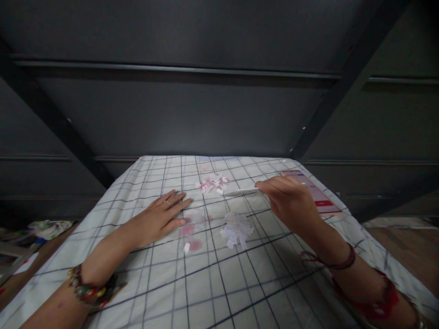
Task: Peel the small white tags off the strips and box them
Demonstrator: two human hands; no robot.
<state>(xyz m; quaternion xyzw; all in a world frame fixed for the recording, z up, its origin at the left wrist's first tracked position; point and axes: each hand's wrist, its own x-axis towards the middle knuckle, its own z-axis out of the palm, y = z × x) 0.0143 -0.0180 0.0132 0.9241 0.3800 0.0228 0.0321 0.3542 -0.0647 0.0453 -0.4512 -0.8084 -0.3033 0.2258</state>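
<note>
My left hand (161, 217) lies flat on the checked cloth, fingers spread and holding nothing. My right hand (290, 201) pinches a slim, pale pair of tweezers (242, 190) pointing left. Its tip is at a small white piece (220, 192) beside a heap of pink-and-white paper scraps (212, 183); whether the tip grips that piece I cannot tell. Nearer to me is a second heap of plain white scraps (236, 230), between my hands. A single white scrap (187, 247) lies close to pink stains (195, 245) on the cloth, just right of my left fingertips.
A white cloth with dark grid lines (164, 288) covers the table. A phone with a lit pinkish screen (320, 194) lies at the right, partly behind my right hand. Dark panels (192, 114) rise at the table's far edge. Crumpled fabric (51, 228) is at the lower left.
</note>
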